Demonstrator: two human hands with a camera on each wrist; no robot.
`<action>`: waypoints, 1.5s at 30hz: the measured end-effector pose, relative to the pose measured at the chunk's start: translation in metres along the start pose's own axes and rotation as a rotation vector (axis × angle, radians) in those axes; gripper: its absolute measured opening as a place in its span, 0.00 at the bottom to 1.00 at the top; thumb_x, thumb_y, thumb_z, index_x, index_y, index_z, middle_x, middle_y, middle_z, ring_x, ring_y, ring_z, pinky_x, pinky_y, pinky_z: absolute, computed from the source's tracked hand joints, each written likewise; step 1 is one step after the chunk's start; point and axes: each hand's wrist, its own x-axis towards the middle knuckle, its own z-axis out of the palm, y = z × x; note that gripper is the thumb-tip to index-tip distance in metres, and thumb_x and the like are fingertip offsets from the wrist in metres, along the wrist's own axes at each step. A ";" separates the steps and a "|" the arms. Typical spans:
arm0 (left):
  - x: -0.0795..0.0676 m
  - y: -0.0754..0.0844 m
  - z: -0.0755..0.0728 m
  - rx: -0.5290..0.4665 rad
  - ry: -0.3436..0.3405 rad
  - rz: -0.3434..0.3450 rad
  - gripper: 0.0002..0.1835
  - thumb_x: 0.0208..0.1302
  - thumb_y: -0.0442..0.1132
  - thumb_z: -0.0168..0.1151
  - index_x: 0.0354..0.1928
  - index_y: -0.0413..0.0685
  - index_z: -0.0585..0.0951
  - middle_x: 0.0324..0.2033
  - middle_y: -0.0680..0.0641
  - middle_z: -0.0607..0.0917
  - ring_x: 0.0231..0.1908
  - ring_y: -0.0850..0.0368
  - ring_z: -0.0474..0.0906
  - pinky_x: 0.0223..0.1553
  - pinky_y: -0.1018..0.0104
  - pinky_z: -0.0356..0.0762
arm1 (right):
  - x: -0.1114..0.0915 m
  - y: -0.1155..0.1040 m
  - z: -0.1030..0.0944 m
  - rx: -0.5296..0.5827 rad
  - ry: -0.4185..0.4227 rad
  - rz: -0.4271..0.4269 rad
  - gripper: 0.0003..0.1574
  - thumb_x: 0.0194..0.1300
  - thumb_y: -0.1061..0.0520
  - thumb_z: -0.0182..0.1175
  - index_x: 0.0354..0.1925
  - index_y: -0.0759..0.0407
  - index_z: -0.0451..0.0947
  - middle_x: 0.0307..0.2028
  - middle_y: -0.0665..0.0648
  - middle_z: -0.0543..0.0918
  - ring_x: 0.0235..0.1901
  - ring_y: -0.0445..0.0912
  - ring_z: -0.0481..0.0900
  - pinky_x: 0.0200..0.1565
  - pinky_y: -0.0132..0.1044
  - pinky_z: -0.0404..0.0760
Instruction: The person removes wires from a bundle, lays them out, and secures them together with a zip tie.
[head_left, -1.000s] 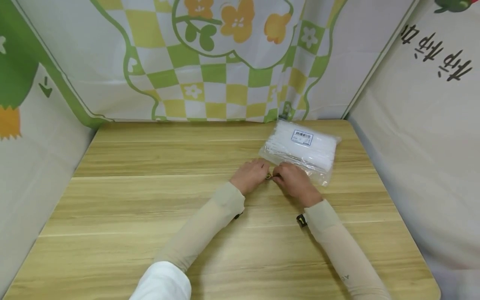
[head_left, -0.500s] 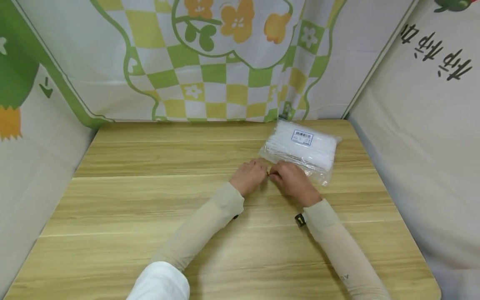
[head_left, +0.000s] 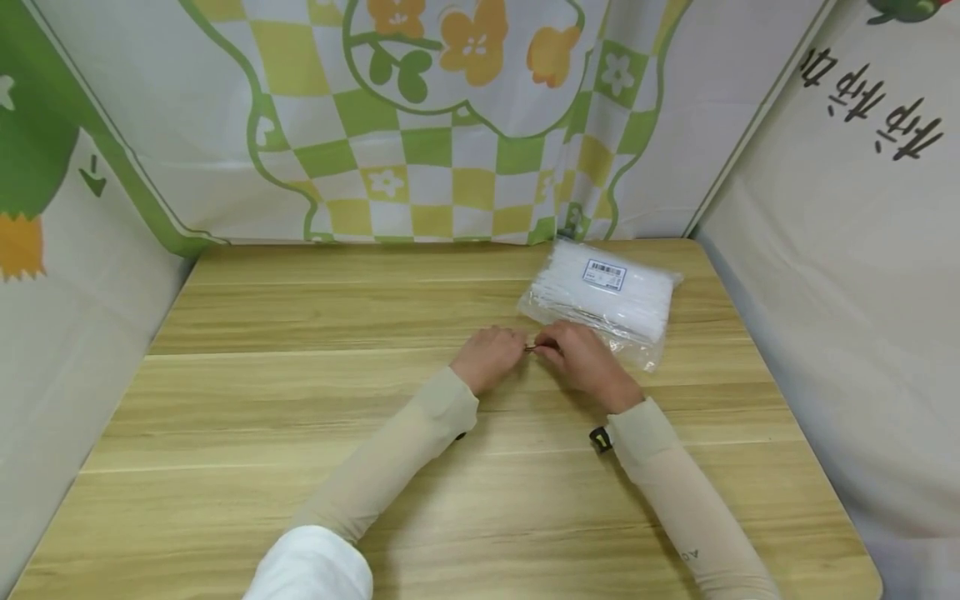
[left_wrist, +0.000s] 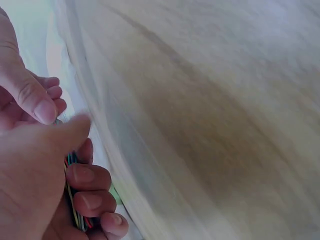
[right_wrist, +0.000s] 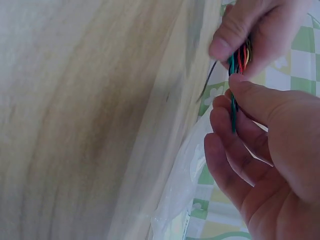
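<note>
My left hand grips a bundle of thin coloured wires, its fingers curled round them. Red, yellow, green and black strands show there. In the right wrist view the wires come out under the left thumb. My right hand pinches the end of a green and a black strand between thumb and fingertips, and the green tip pokes out below. One thin dark strand sticks out to the side. Most of the bundle is hidden inside the left hand.
A clear plastic bag packed with thin white strips, with a barcode label, lies just beyond the right hand. Both forearms lean over the wooden table. Patterned curtains hang along its far edge and both sides.
My left hand has shifted slightly left, so a short dark stretch of wire shows between the hands. My right hand has moved a little left overall. The bag has stayed put.
</note>
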 end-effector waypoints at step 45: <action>-0.045 -0.030 -0.002 -0.090 -0.027 -0.141 0.19 0.80 0.46 0.59 0.27 0.50 0.79 0.24 0.48 0.81 0.25 0.56 0.72 0.29 0.55 0.82 | 0.020 -0.051 0.016 -0.087 -0.055 -0.392 0.04 0.71 0.60 0.69 0.43 0.58 0.89 0.39 0.53 0.88 0.40 0.45 0.87 0.47 0.39 0.86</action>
